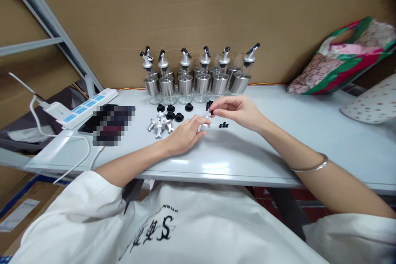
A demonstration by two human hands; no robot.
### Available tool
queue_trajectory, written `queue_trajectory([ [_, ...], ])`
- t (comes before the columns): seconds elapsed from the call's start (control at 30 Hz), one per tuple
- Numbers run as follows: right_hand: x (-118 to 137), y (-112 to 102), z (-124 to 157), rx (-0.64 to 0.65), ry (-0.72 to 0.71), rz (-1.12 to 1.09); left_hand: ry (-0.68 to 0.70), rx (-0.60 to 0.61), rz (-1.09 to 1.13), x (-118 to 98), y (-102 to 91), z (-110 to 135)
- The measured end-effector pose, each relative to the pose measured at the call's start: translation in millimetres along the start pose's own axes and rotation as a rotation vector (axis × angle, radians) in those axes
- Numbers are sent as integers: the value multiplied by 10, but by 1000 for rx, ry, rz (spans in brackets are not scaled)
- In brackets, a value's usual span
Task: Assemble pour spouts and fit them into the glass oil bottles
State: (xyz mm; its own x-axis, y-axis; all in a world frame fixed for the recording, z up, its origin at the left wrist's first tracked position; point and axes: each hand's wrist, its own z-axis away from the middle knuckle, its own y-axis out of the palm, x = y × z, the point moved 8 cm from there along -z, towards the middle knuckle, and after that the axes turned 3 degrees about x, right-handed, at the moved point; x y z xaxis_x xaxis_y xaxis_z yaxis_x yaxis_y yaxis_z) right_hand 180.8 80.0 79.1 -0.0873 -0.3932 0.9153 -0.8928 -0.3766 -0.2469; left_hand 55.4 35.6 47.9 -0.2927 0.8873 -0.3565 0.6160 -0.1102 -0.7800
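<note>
My left hand is closed around a silver pourer spout just above the table. At the spout's tip, my right hand pinches a small black piece; the fingers partly cover it. Left of my left hand lies a pile of silver pourer spouts. Several black stoppers are behind that pile. Small black caps lie below my right hand, and more small black parts sit behind the fingers.
Glass bottles with metal sleeves stand along the back, the front ones topped with pourers. On the left are a white power strip, cables and a pixelated dark device. A patterned bag occupies the back right.
</note>
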Motion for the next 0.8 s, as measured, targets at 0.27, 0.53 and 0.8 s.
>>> queue_trajectory([
  [0.27,104,46,-8,29,-107,80,12,-19,-18,-11,-15,0],
  [0.53,11,4,6,-3,9,-7,2,-22,-14,-15,-24,-8],
  [0.8,11,-31,-16,-18,-12,72,-17,-28,-27,-8,-26,-4],
])
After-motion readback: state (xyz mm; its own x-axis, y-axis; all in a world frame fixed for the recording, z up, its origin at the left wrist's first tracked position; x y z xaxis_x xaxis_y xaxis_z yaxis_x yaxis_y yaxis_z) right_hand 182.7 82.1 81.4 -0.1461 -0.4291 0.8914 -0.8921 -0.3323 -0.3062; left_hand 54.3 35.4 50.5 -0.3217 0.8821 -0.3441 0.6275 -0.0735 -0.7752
